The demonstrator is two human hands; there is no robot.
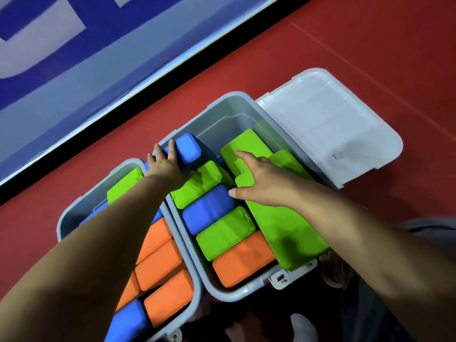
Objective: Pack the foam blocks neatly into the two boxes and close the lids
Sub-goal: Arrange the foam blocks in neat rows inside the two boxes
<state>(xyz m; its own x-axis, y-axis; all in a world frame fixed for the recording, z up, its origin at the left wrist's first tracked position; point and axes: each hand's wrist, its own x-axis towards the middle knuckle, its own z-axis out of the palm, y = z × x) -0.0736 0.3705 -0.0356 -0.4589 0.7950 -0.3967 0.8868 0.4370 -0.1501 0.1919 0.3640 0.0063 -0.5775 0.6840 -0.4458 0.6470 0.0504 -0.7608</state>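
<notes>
Two grey boxes stand side by side on a red floor. The right box holds green, blue and orange foam blocks in a row, plus a long green block lying along its right wall. My left hand grips a blue block tilted at the far left corner of the right box. My right hand lies flat, fingers spread, on the long green block and another green block behind it. The left box holds orange, blue and green blocks, partly hidden by my left forearm.
The right box's pale lid hangs open to the right, flat on the floor. A blue and white board with a black edge runs diagonally behind the boxes. Dark clothing and a foot show at the bottom edge.
</notes>
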